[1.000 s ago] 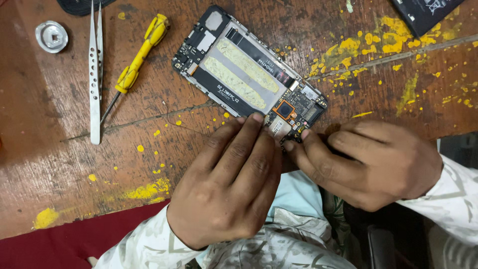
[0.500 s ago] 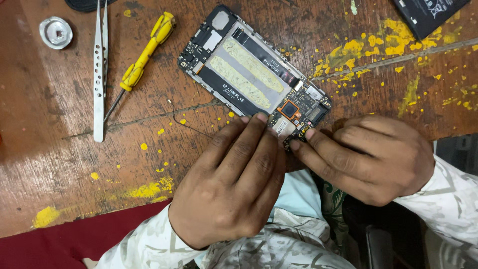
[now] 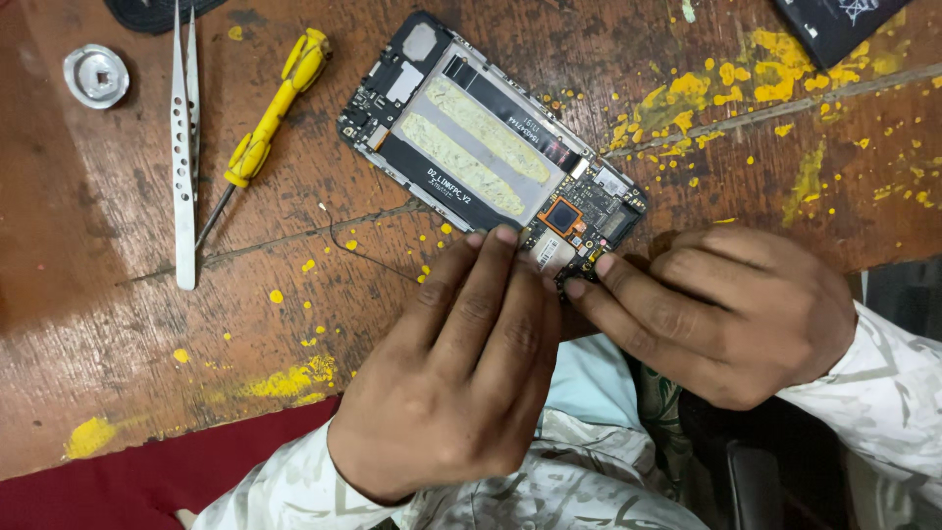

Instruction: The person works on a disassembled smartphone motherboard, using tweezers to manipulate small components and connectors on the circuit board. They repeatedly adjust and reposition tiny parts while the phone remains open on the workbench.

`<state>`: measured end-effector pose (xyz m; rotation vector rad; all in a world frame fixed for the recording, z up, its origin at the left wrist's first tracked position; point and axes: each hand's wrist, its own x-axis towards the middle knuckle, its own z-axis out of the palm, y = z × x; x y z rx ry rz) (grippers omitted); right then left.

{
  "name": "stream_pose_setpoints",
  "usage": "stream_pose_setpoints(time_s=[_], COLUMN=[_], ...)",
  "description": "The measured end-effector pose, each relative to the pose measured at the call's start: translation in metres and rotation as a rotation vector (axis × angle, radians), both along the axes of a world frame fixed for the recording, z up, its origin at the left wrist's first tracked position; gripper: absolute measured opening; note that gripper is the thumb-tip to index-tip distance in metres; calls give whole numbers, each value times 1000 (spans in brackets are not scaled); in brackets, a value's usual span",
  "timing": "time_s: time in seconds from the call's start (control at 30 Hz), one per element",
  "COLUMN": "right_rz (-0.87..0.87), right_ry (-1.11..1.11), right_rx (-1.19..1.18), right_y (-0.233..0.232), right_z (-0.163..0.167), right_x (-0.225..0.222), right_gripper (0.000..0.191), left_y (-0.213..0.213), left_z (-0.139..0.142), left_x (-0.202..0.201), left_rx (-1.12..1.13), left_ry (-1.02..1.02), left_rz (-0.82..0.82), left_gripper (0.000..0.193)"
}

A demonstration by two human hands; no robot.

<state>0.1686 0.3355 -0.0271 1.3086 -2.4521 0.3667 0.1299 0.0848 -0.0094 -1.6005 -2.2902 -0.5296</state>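
Nearest us, our left hand (image 3: 461,373) and right hand (image 3: 726,314) press fingers (image 3: 491,257) on the near end of the opened phone (image 3: 486,147), pinching its lower edge. It lies diagonally on the paint-spattered wooden surface (image 3: 147,334). Farther left lie a yellow screwdriver (image 3: 265,128) and tweezers (image 3: 183,147).

Setting: small repair workshop, phone/electronics. Evidence: worn wooden desk (image 3: 147,344), scratched and spattered with yellow paint; opened phone (image 3: 486,147) lying back-off, circuit boards and adhesive strips exposed. Hand tools alongside: steel tweezers (image 3: 183,147), yellow-handled precision screwdriver (image 3: 265,128), small round metal cap (image 3: 95,75).
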Motion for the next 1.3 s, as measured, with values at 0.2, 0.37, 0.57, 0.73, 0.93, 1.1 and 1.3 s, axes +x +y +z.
stream_pose_setpoints(time_s=[0.2, 0.37, 0.57, 0.73, 0.93, 1.1, 1.3], right_rz=[-33, -75, -32, -10, -35, -27, -20], right_ry=[-132, -249, -174, -110, -93, -60, -89], right_rx=[-54, -107, -76, -70, -49, -23, -48], right_y=[4, 4, 3, 0, 0, 0, 0], right_z=[-1, -1, 0, -2, -4, -4, -4], right_x=[0, -1, -1, 1, 2, 1, 1], right_gripper=[33, 34, 33, 25, 25, 26, 26], left_y=[-1, -1, 1, 1, 2, 2, 0], left_z=[2, 2, 2, 3, 2, 2, 3], left_x=[-1, -1, 0, 0, 1, 1, -1], left_rx=[-8, -2, 12, 25, 46, 32, 4], left_ry=[-12, -38, -57, -82, -90, -73, -44], left_rz=[7, 17, 20, 31, 40, 44, 24], left_gripper=[40, 39, 38, 40, 42, 41, 35])
